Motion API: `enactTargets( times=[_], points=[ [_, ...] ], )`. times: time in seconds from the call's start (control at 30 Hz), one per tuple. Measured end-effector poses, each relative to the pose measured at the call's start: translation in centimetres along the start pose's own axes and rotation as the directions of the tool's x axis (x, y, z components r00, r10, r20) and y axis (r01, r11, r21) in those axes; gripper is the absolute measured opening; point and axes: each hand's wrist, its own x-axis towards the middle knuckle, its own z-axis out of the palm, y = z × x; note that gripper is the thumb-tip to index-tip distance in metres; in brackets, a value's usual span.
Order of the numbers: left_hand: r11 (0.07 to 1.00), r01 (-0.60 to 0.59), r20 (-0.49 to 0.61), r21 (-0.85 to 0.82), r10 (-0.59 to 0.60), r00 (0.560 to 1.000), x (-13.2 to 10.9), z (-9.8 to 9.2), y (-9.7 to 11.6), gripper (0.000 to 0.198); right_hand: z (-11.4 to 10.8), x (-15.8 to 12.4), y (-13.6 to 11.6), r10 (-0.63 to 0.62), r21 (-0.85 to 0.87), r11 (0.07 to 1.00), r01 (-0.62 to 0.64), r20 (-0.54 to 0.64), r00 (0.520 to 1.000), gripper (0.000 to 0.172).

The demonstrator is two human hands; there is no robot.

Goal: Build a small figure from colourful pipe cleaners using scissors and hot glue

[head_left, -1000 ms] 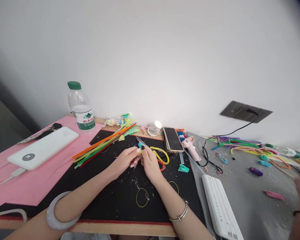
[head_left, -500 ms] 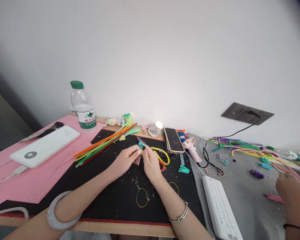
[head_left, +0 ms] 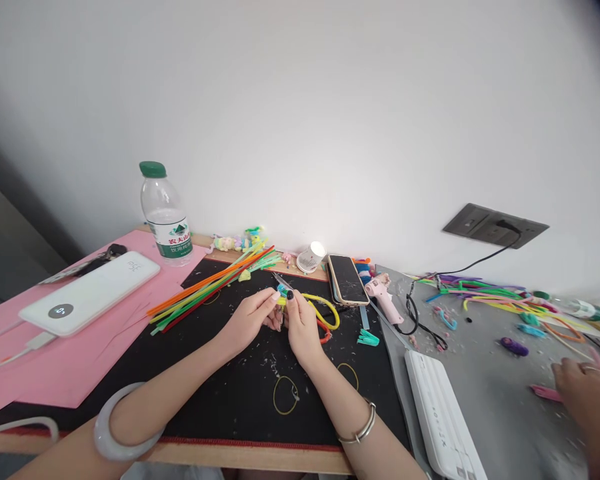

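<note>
Above the black mat (head_left: 230,400), my left hand (head_left: 254,319) and my right hand (head_left: 301,327) meet with fingertips pinched together. Between them shows a short bit of yellow pipe cleaner (head_left: 281,301), gripped by both hands; much of it is hidden by the fingers. Just beyond the fingertips lie a scissors-like metal tip (head_left: 281,281) and a small blue fuzzy piece (head_left: 283,290). A thick yellow loop (head_left: 336,317) curves out behind my right hand, and an orange-red piece (head_left: 325,331) lies beneath it.
Left are a bundle of pipe cleaners (head_left: 205,293), a bottle (head_left: 167,220) and a white power bank (head_left: 90,293). To the right are a phone (head_left: 349,280), a pink glue gun (head_left: 384,298) with its cord, and another power bank (head_left: 443,413). A co-worker's hand (head_left: 585,387) is far right.
My hands have shifted slightly, with more of the yellow pipe cleaner showing between the fingertips. At far right the co-worker's hand has moved a little lower.
</note>
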Motion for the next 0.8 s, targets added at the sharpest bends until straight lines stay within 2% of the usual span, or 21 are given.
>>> enactTargets(
  times=[0.07, 0.23, 0.33, 0.57, 0.8],
  points=[
    [1.000, 0.014, -0.009, -0.004, -0.014, 1.000, 0.0, -0.1, -0.1, 0.037, 0.0, -0.1, 0.0, 0.000, 0.011, 1.000, 0.000, -0.019, 1.000, 0.032],
    [0.973, -0.108, 0.008, 0.205, 0.109, 0.994, -0.4, -0.5, 0.3, 0.034, -0.3, -0.2, -0.2, -0.050, -0.086, 0.995, 0.047, -0.028, 0.998, 0.030],
    [0.943, -0.140, 0.025, 0.301, 0.139, 0.990, -0.6, -0.5, 0.6, 0.030, -0.3, -0.1, -0.5, -0.088, -0.148, 0.986, 0.082, -0.032, 0.996, 0.029],
    [0.882, -0.196, -0.096, 0.428, 0.260, 0.961, -0.8, 0.1, 0.8, 0.029, -0.1, -0.2, -1.2, -0.113, -0.201, 0.974, 0.106, -0.025, 0.993, 0.027],
    [0.820, -0.256, -0.113, 0.513, 0.360, 0.926, -1.1, 0.3, 0.6, 0.031, 0.1, -0.4, -1.4, -0.150, -0.219, 0.966, 0.136, -0.048, 0.988, 0.028]
  ],
)
